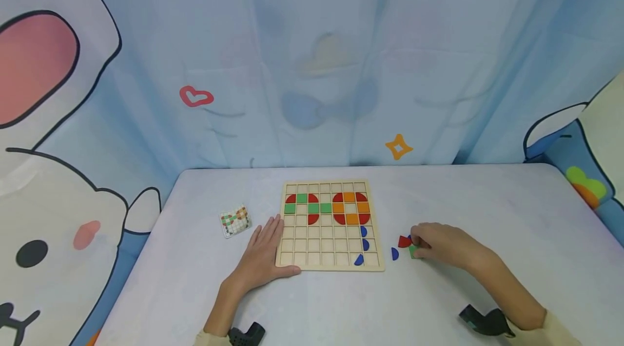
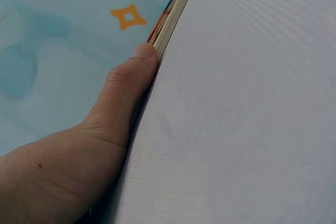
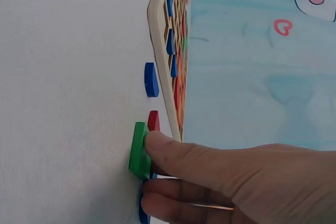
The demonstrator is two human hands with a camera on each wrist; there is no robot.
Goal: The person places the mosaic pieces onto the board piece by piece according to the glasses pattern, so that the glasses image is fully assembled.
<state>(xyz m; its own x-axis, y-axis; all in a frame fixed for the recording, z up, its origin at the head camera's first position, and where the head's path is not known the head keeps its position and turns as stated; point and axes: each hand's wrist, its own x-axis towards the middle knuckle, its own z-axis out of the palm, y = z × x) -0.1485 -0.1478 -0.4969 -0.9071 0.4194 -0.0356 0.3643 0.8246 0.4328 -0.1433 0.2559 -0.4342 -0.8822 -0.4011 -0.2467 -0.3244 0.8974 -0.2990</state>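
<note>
A wooden grid board [image 1: 331,255] lies on the table, with red quarter-round, green square and orange square pieces in its upper rows. Three blue half-round pieces [image 1: 365,245] sit in its lower right part. My left hand [image 1: 260,256] rests flat at the board's lower left corner, thumb along the front edge. Right of the board, my right hand [image 1: 441,244] has its thumb and curled fingers at a green square piece [image 3: 138,153], which it seems to pinch. Beside it are a red piece [image 1: 403,241] and a loose blue half-round [image 1: 395,253]; another blue piece is partly hidden under the fingers.
A small card [image 1: 235,221] printed with a coloured pattern lies left of the board. The white-covered table [image 1: 166,281] meets a blue patterned curtain [image 1: 331,64] behind. Black wrist devices [image 1: 487,321] sit on both forearms.
</note>
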